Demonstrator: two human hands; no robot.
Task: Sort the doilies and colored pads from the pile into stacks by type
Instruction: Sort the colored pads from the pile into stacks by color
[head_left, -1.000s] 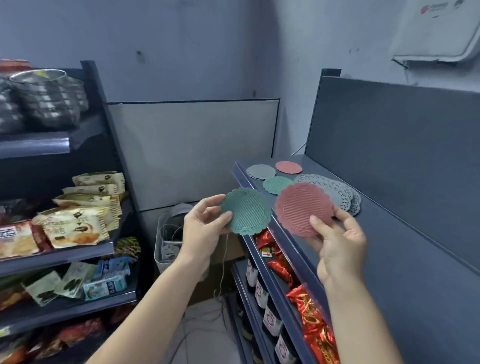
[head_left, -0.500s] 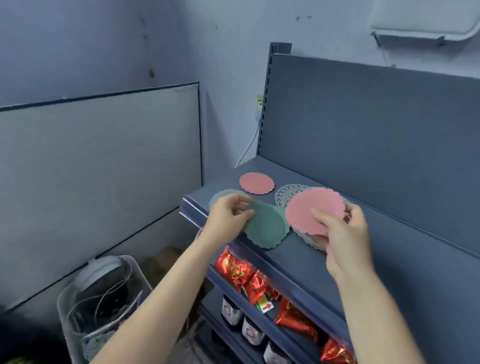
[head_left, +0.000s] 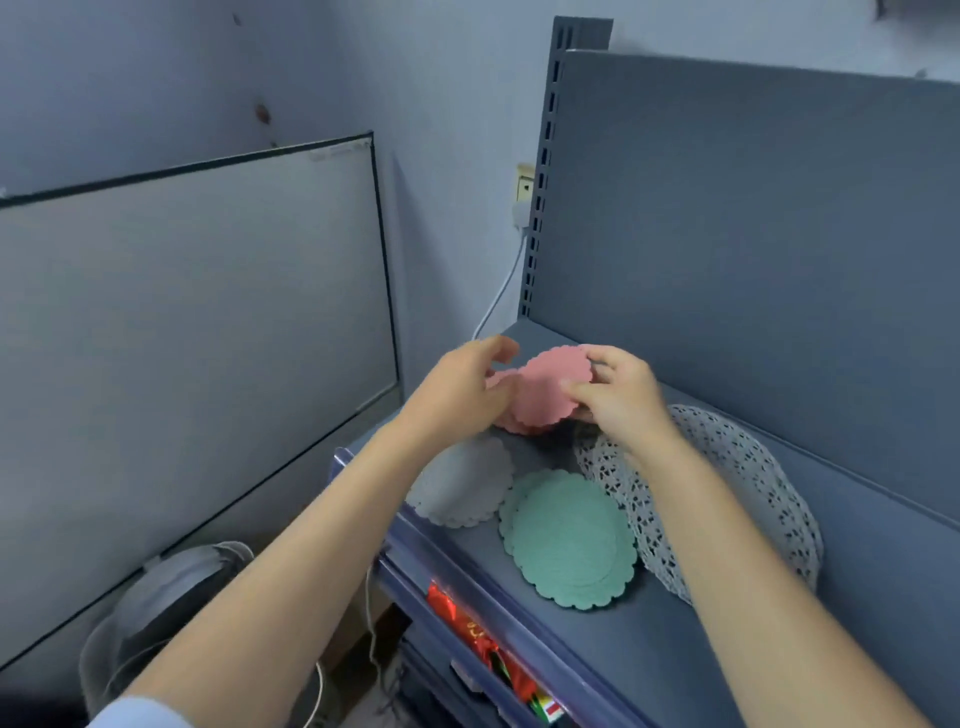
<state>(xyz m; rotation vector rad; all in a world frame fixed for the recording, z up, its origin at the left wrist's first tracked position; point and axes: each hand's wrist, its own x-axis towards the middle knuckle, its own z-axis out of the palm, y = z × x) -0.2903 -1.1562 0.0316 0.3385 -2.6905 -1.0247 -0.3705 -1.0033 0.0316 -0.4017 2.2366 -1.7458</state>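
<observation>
Up at the back of the shelf, the right hand pinches a pink pad just over another pink one. The left hand is at the pad's left edge, can't tell if it's gripping. Green pads and doilies lie nearer.
</observation>
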